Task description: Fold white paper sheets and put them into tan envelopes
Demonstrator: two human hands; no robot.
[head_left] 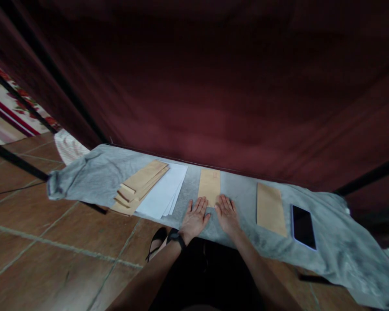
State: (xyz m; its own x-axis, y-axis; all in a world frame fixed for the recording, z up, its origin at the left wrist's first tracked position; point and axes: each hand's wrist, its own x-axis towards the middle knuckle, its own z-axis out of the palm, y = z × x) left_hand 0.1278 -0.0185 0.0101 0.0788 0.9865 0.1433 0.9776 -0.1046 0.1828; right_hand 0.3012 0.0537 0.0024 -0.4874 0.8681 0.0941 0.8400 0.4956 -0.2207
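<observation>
A tan paper envelope [209, 183] lies flat on the grey cloth in front of me, its long side pointing away. My left hand [194, 219] rests palm down at its near left corner, fingers stretched out. On the near right corner lies my right hand [227, 212], also flat with its fingers extended. Neither hand grips anything. To the left, several tan envelopes [145, 183] are fanned in a pile, partly over white paper sheets [165, 190]. Another tan envelope [270, 210] lies by itself to the right of my hands.
A phone [303, 226] with a dark screen lies on the right part of the grey cloth [90, 175], which covers a narrow bench. Behind it hangs a dark red curtain [194, 108]. Black metal bars [19, 164] stand at the left, above a brown tiled floor [52, 259].
</observation>
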